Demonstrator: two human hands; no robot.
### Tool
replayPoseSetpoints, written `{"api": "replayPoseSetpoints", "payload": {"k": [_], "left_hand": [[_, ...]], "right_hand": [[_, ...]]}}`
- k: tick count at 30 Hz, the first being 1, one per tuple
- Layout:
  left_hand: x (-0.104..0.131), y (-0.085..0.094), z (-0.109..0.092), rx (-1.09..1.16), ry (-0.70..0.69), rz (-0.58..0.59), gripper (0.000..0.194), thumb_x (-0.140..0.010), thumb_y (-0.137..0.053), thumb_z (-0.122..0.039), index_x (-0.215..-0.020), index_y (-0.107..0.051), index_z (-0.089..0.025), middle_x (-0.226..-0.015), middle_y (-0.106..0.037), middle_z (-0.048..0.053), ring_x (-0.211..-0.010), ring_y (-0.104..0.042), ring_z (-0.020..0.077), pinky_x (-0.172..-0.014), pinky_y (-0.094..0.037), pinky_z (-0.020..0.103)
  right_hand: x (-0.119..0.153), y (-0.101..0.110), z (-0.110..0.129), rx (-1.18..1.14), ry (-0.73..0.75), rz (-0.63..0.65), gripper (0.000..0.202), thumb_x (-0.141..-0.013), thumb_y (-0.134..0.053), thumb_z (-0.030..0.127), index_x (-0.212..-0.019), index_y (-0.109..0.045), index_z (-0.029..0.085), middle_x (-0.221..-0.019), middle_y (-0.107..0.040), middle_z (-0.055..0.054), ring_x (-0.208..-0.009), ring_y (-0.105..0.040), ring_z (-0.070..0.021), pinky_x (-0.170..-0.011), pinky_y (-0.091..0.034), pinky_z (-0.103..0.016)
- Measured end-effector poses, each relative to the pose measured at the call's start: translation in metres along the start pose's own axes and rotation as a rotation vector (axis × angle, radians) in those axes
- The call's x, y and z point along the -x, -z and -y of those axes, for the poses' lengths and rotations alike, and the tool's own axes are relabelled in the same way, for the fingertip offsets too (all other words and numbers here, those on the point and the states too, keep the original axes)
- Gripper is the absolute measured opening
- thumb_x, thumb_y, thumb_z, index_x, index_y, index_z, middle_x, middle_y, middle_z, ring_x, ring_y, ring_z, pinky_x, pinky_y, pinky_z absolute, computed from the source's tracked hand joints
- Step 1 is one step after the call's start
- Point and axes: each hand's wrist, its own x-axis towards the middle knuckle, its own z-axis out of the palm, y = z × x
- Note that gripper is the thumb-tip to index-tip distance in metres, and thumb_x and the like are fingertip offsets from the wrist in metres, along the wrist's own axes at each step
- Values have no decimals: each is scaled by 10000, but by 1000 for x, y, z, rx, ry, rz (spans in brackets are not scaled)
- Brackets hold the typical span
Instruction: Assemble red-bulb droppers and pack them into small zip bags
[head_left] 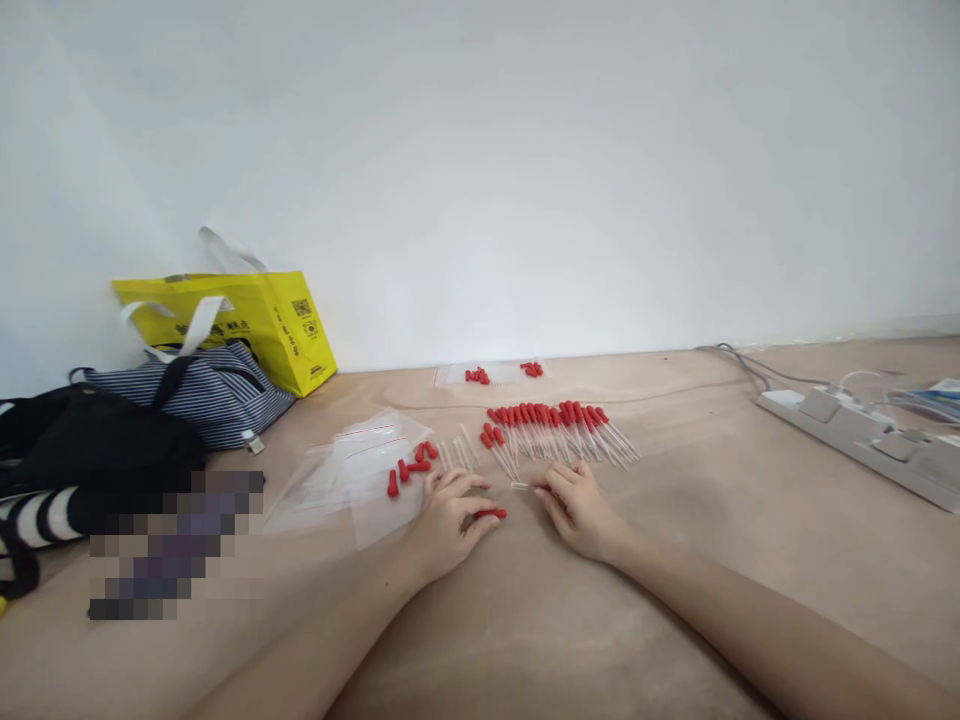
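Between the thumb and fingers of my left hand (454, 515) is a red rubber bulb (493, 513), its narrow end pointing right. My right hand (577, 507) pinches a clear glass dropper tube (519, 486), whose end sticks out to the left. The bulb and the tube are apart. Just beyond my hands lies a row of droppers (559, 425) with red bulbs on clear tubes. Several loose red bulbs (403, 470) and bare clear tubes (457, 450) lie beyond my left hand.
Clear zip bags (352, 470) lie flat on the left. Another bag (491, 373) with red bulbs and tubes lies by the wall. A yellow bag (315, 350), a striped bag (232, 405) and a dark bag (142, 440) stand left. A white power strip (847, 440) lies right.
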Motion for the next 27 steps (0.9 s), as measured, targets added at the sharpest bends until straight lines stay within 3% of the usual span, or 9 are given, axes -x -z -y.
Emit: {"api": "replayPoseSetpoints", "payload": {"k": [6,13,27], "left_hand": [[0,-3,-2,-5,106,-93,152,-827,-440,-254,-794,-584,-220,-817,-639,-3,-851,-532,177,-843,-244,399],[1,-5,-1,-3,130,-122,181,-857,-373,-273,-852,-546,-216,-834,-642,3,-830,-540,170,-869,-228,402],[2,-9,-2,95,151,-134,185,-827,-435,-287,-789,-608,-235,-754,-658,-18,-758,-570,161,-889,-223,418]], "right_hand": [[1,-4,8,-50,51,-3,197,-869,-350,165,-934,-534,181,-809,-582,-42,-748,-514,-148,-683,-325,-281],[-2,-8,15,-85,28,-31,197,-874,-356,193,-888,-553,184,-756,-586,-28,-728,-521,-141,-681,-328,-275],[-1,-8,24,-48,86,19,260,-867,-345,189,-943,-594,204,-748,-617,-30,-658,-500,-131,-668,-269,-280]]}}
